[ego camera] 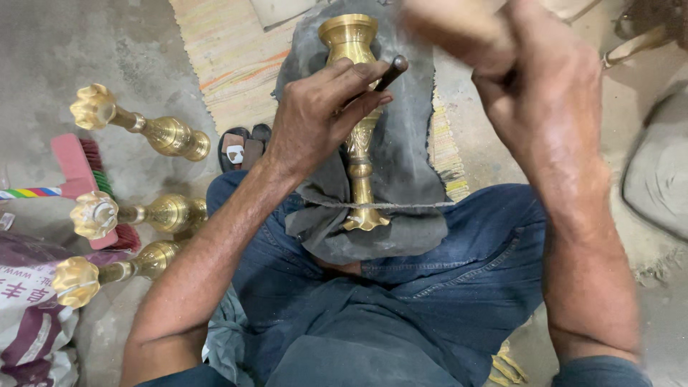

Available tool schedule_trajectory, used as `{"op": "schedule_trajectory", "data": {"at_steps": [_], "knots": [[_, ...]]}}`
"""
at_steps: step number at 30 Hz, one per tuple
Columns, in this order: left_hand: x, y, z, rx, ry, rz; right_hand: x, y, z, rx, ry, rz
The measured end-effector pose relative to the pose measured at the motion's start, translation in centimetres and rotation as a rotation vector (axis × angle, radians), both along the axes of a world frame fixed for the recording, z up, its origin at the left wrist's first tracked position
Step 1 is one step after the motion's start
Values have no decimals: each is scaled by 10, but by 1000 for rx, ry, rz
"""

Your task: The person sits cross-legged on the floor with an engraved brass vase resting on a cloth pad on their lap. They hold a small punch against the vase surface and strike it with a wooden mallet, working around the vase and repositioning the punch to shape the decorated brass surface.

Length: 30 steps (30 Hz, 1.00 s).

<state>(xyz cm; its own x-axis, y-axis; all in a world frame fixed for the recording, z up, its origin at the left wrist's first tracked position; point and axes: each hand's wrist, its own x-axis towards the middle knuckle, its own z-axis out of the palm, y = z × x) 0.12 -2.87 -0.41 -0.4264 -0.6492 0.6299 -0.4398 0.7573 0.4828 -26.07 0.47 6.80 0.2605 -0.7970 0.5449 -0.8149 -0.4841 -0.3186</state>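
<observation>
While the left hand [315, 115] pins it, the brass vase [356, 122] lies below the right hand [530, 79] (blurred).

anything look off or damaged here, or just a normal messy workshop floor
Nothing looks damaged. The brass vase lies on a grey cloth across the lap, left hand pressing a dark punch to it, right hand blurred. Three brass pieces lie on their sides on the floor.

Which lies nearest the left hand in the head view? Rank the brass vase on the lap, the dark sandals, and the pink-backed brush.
1. Brass vase, under the left hand, on the grey cloth.
2. Dark sandals, just left of the wrist.
3. Pink-backed brush, far left on the floor.
</observation>
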Motion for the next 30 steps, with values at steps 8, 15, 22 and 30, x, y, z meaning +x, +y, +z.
{"op": "schedule_trajectory", "data": {"at_steps": [8, 15, 22, 30], "knots": [[2, -2, -6, -16, 8, -12, -2, 0, 1, -101, 267, -56], [-3, -3, -8, 4, 46, 2, -4, 4, 9, -177, 509, -96], [-1, 2, -4, 1, 30, 31, -1, 6, 14, -246, 556, -101], [-2, 0, -10, 37, 120, -6, -7, -2, 10, -269, 584, -45]]}}
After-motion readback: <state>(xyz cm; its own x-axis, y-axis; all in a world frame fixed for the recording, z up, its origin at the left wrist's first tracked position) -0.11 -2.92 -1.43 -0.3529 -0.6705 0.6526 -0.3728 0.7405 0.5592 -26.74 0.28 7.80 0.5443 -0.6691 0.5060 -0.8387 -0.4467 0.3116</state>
